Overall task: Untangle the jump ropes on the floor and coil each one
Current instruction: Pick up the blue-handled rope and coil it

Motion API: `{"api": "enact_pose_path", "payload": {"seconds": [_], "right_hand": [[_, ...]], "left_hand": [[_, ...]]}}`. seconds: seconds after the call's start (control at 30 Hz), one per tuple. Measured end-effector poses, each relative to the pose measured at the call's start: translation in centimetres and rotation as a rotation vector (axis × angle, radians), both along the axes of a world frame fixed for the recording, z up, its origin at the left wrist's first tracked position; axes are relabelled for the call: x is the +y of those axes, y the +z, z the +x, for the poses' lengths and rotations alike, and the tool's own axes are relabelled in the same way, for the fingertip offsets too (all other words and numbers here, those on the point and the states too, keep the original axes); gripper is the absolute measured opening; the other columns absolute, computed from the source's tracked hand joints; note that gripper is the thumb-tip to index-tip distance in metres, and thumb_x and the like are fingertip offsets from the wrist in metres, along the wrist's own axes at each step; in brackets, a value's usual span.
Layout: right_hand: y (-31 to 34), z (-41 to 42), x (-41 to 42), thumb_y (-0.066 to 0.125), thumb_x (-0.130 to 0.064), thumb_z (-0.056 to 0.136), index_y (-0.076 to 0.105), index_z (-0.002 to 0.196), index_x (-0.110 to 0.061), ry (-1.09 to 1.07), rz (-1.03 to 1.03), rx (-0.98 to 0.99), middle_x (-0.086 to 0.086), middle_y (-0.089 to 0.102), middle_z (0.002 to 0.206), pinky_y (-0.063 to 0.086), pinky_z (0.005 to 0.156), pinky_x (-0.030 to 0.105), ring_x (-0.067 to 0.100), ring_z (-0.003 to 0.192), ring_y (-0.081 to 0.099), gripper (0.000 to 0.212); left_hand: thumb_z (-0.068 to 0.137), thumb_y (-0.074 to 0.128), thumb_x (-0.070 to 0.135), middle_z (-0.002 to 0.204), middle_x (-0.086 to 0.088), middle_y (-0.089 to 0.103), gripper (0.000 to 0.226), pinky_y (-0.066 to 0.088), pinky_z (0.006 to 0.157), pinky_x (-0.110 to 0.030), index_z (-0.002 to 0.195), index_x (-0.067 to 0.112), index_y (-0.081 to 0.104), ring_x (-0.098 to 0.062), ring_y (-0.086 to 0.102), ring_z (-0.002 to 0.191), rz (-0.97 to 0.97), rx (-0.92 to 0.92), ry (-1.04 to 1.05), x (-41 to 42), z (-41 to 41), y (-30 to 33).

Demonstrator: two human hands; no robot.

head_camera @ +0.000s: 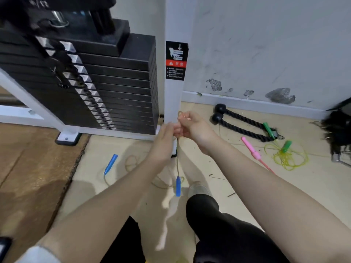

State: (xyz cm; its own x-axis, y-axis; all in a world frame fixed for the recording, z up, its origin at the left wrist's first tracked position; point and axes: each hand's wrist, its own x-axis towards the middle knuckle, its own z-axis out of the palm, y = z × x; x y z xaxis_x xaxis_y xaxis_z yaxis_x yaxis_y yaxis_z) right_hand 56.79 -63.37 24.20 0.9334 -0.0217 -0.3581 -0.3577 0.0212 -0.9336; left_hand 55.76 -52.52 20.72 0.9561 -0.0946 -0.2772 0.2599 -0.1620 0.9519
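Seemingly mid-coil, the head view shows both hands raised together in front of the white machine post (173, 73). The right hand (191, 126) pinches gathered loops of the pale rope (178, 149); the left hand (164, 143) closes its fingers on the strand just below. One blue handle (178, 186) dangles beneath, the other blue handle (110, 164) lies on the floor (228, 179) toward the wooden edge. To coil well, I'd feed even loops, keeping slack untwisted. The green rope (288, 158) and pink handle (250, 148) wait near the wall.
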Motion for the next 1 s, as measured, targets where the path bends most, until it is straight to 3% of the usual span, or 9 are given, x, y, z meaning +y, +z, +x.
{"api": "enact_pose_path", "payload": {"seconds": [0.1,0.2,0.33,0.47,0.53,0.67,0.77,0.87,1.0], "right_hand": [[2.4,0.3,1.2,0.037,-0.018,0.101,0.041,0.086,-0.016,-0.096,0.039,-0.049,0.018,0.069,0.091,0.042,0.052,0.022,0.02,0.069,0.055,0.016],[4.4,0.7,1.0,0.035,-0.015,0.101,0.04,0.084,-0.017,-0.181,0.183,-0.134,0.002,0.07,0.082,0.041,0.062,0.019,0.012,0.077,0.057,0.019],[5.7,1.5,-0.1,0.032,-0.012,0.102,0.038,0.086,-0.017,-0.38,0.329,-0.191,0.003,0.07,0.076,0.041,0.06,0.02,0.012,0.068,0.057,0.017],[5.1,0.9,-2.6,0.031,-0.017,0.1,0.042,0.119,-0.011,-0.324,-0.383,-0.091,0.001,0.063,0.09,0.037,0.058,0.026,0.009,0.064,0.048,0.023],[3.3,0.2,-3.5,0.033,-0.015,0.098,0.039,0.134,-0.008,-0.181,-0.69,-0.084,0.005,0.058,0.106,0.042,0.079,0.029,0.02,0.096,0.056,0.037],[0.2,-1.4,-3.5,0.037,0.009,0.084,0.044,0.134,-0.009,0.028,-0.76,-0.261,0.009,0.042,0.14,0.029,0.097,0.018,0.02,0.127,0.04,0.053],[-0.6,-2.4,-2.9,0.038,0.016,0.074,0.042,0.137,-0.014,0.254,-0.539,-0.328,0.004,0.047,0.137,0.032,0.096,0.01,0.01,0.12,0.043,0.07],[-1.0,-2.3,-3.1,0.048,0.004,0.085,0.054,0.118,-0.013,0.331,-0.501,-0.364,0.008,0.062,0.101,0.044,0.083,0.028,0.019,0.091,0.057,0.037],[-0.7,-1.3,-4.8,0.05,-0.012,0.095,0.058,0.083,-0.014,0.182,-0.641,-0.41,0.001,0.05,0.082,0.035,0.071,0.015,0.008,0.073,0.044,0.014]], "left_hand": [[0.092,0.027,0.06,0.085,0.003,0.068,0.05,0.047,0.083,-0.033,0.115,0.023,0.051,-0.016,0.064,0.088,-0.166,-0.057,-0.082,-0.5,-0.8,0.6],[0.101,0.032,0.036,0.051,0.006,0.046,0.032,0.035,0.053,-0.02,0.097,0.013,0.054,-0.007,0.044,0.047,-0.2,-0.027,-0.18,0.0,-1.6,1.2],[0.095,0.048,0.028,0.046,0.01,0.03,0.03,0.026,0.046,-0.02,0.071,0.013,0.057,-0.01,0.026,0.047,-0.111,0.099,-0.308,1.2,-2.0,0.6],[0.094,0.043,0.018,0.052,0.006,0.029,0.022,0.019,0.043,-0.021,0.077,0.013,0.055,-0.01,0.022,0.045,0.029,0.262,-0.389,2.4,-1.8,0.1],[0.094,0.044,0.02,0.053,0.007,0.033,0.019,0.019,0.043,-0.021,0.079,0.015,0.056,-0.009,0.024,0.045,0.07,0.222,-0.38,2.1,-1.4,0.5],[0.096,0.046,0.016,0.052,0.012,0.037,0.023,0.024,0.047,-0.021,0.074,0.021,0.051,-0.005,0.032,0.048,0.007,0.046,-0.292,0.4,-0.1,1.9],[0.094,0.046,0.008,0.047,0.012,0.032,0.022,0.02,0.044,-0.019,0.073,0.013,0.051,-0.006,0.026,0.043,-0.07,-0.003,-0.369,-0.5,0.5,3.3],[0.093,0.046,0.01,0.047,0.007,0.025,0.032,0.016,0.041,-0.019,0.061,0.011,0.051,-0.008,0.02,0.042,-0.119,0.007,-0.409,-0.1,1.0,4.1],[0.09,0.053,0.038,0.049,0.005,0.019,0.045,0.014,0.038,-0.018,0.052,0.018,0.04,-0.008,0.018,0.039,-0.309,0.176,-0.349,2.0,1.7,3.3]]}}
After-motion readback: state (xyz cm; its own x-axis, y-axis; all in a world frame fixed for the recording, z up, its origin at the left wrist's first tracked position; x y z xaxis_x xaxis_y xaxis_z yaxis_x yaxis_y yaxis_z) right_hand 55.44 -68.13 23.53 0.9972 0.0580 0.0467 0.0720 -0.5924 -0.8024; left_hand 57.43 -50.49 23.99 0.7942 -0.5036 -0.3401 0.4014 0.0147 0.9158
